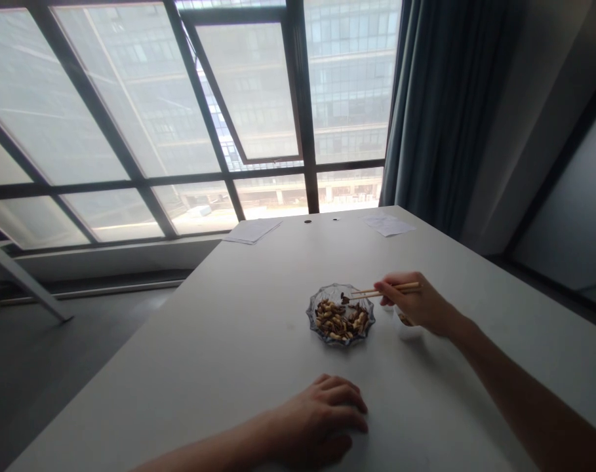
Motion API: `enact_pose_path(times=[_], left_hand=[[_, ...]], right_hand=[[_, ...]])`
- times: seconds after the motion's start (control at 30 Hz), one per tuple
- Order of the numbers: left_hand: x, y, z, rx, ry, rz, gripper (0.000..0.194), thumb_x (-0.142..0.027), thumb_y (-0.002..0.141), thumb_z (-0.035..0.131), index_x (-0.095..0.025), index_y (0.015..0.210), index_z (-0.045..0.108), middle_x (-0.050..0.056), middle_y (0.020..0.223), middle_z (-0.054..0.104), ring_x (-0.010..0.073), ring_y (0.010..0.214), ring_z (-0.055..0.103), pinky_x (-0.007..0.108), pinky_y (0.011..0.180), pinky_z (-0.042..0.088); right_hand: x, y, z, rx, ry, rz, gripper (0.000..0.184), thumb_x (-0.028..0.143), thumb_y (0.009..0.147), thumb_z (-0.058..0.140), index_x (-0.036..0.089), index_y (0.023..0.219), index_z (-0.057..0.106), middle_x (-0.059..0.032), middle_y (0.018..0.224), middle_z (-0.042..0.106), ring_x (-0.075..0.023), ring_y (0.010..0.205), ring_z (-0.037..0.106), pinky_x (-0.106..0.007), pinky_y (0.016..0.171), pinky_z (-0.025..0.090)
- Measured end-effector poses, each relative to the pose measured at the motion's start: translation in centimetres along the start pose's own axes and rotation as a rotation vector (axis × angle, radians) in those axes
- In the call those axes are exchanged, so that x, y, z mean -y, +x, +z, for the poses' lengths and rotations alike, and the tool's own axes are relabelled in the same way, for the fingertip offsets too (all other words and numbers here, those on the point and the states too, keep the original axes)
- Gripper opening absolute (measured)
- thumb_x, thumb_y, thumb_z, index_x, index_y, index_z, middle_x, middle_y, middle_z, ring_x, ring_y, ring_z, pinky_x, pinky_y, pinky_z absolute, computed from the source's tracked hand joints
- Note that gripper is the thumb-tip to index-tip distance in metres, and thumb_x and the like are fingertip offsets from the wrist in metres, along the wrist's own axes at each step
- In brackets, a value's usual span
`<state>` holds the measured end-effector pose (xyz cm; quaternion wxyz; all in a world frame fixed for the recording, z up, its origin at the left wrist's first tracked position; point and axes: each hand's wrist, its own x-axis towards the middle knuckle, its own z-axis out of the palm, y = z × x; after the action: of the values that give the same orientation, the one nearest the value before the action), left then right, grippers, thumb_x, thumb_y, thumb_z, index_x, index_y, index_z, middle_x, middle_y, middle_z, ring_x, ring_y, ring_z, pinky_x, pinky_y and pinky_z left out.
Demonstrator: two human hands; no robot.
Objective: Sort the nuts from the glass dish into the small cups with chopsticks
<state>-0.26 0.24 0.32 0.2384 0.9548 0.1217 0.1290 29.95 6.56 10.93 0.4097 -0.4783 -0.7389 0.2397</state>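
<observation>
My right hand (410, 298) is closed around a pair of wooden chopsticks (371, 292), which point left over a scalloped clear glass dish (311, 322). Light and dark brown pieces (339, 320), resembling peanuts mixed with darker bits, fill much of the dish. At the chopstick tips is a small dark piece (345, 299); whether it is pinched or just touched I cannot tell. Partly hidden beneath my right hand stands a small pale bowl (410, 330) with something brown inside. My left hand (322, 419) rests on the table in front of the dish, fingers loosely apart, holding nothing.
The dish stands on a long white table (219, 354). Sheets of paper (253, 231) lie at its far left, and another paper (389, 225) at the far right. Beyond are windows with one tilted pane (248, 92) and a dark blue curtain (435, 118).
</observation>
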Motion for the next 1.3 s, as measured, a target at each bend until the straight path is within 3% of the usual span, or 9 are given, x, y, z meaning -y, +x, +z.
enact_pose_path(times=[0.2, 0.37, 0.8, 1.13, 1.3], left_hand=[[0.2, 0.0, 0.3, -0.028, -0.001, 0.015, 0.032, -0.024, 0.096, 0.067, -0.028, 0.128, 0.064, 0.006, 0.136, 0.070, 0.0268, 0.135, 0.061, 0.041, 0.117, 0.044], [0.1, 0.1, 0.2, -0.023, -0.008, 0.011, 0.033, -0.023, 0.096, 0.066, -0.028, 0.129, 0.064, 0.006, 0.137, 0.070, 0.0264, 0.136, 0.060, 0.041, 0.118, 0.043], [-0.1, 0.1, -0.1, 0.014, 0.011, 0.000, 0.033, -0.023, 0.097, 0.067, -0.028, 0.130, 0.062, 0.006, 0.137, 0.069, 0.0262, 0.137, 0.059, 0.041, 0.119, 0.043], [0.0, 0.1, 0.1, 0.000, 0.011, 0.003, 0.032, -0.023, 0.097, 0.066, -0.027, 0.128, 0.063, 0.007, 0.137, 0.069, 0.0268, 0.137, 0.059, 0.041, 0.120, 0.042], [0.0, 0.1, 0.1, 0.004, -0.001, -0.005, 0.032, -0.023, 0.098, 0.066, -0.028, 0.129, 0.064, 0.007, 0.137, 0.069, 0.0277, 0.136, 0.060, 0.043, 0.120, 0.043]], right_hand=[[-1.9, 0.8, 2.1, 0.094, -0.014, -0.082, 0.050, 0.057, 0.105, 0.060, 0.020, 0.076, 0.076, -0.0050, 0.069, 0.075, -0.0200, 0.064, 0.070, -0.030, 0.061, 0.052], [-3.1, 1.0, 2.7, 0.081, 0.035, -0.068, 0.051, 0.060, 0.103, 0.062, 0.019, 0.077, 0.078, -0.0064, 0.073, 0.076, -0.0211, 0.066, 0.070, -0.031, 0.064, 0.053], [-2.1, 0.6, 3.1, 0.041, -0.068, -0.060, 0.055, 0.055, 0.106, 0.056, 0.020, 0.064, 0.066, -0.0030, 0.060, 0.069, -0.0173, 0.058, 0.061, -0.031, 0.061, 0.044], [-3.1, 0.5, 4.5, -0.112, -0.029, -0.063, 0.059, 0.059, 0.108, 0.049, 0.020, 0.069, 0.069, -0.0019, 0.055, 0.065, -0.0179, 0.053, 0.060, -0.030, 0.058, 0.046], [-1.5, 0.5, 2.7, -0.194, -0.040, -0.044, 0.061, 0.063, 0.107, 0.050, 0.020, 0.069, 0.071, -0.0053, 0.057, 0.068, -0.0192, 0.052, 0.062, -0.031, 0.055, 0.048]])
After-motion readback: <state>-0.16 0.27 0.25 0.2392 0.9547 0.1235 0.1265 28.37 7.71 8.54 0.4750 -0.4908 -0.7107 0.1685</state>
